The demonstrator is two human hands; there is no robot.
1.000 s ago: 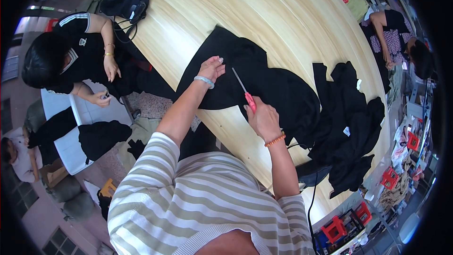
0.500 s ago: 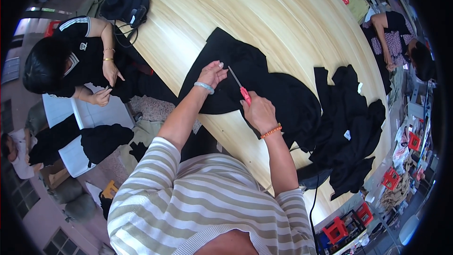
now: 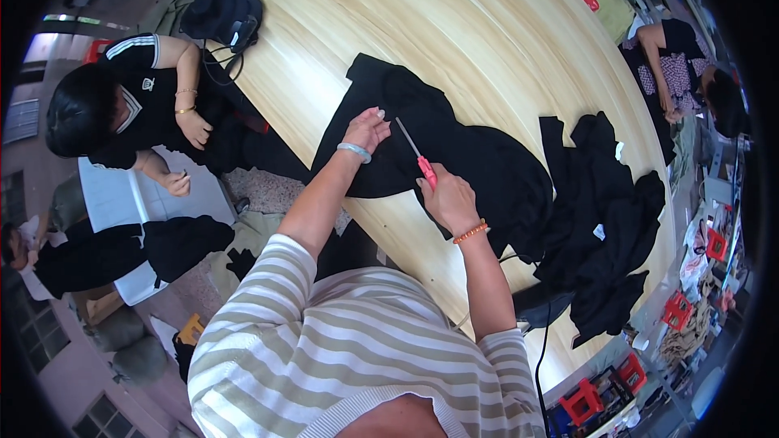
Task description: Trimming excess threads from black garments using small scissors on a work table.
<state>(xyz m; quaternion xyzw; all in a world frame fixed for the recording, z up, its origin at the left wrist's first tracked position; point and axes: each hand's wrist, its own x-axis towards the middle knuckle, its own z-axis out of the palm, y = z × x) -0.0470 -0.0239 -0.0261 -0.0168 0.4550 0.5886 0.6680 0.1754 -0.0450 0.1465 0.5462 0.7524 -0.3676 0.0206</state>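
Observation:
A black cloth garment (image 3: 479,154) lies spread over the wooden table in front of me. Above its left part is my left hand (image 3: 367,131), with thumb and fingers brought together; whatever they pinch is too small to make out. My right hand (image 3: 451,201) is wrapped around the handle of a pink-handled tool with a slim metal blade (image 3: 427,169). The blade points up and left over the black cloth, its tip a short way right of my left fingertips.
More black garments (image 3: 600,219) are heaped on the right of the wooden table (image 3: 422,0). At its far left edge sit a black cap (image 3: 221,15) and a cable. One co-worker (image 3: 122,105) sits at the left; another (image 3: 677,65) is at the far right. Red stools (image 3: 581,401) stand lower right.
Both my hands and the tool have barely moved. The black cloth's far edge has shifted slightly. The left co-worker's hands have moved apart.

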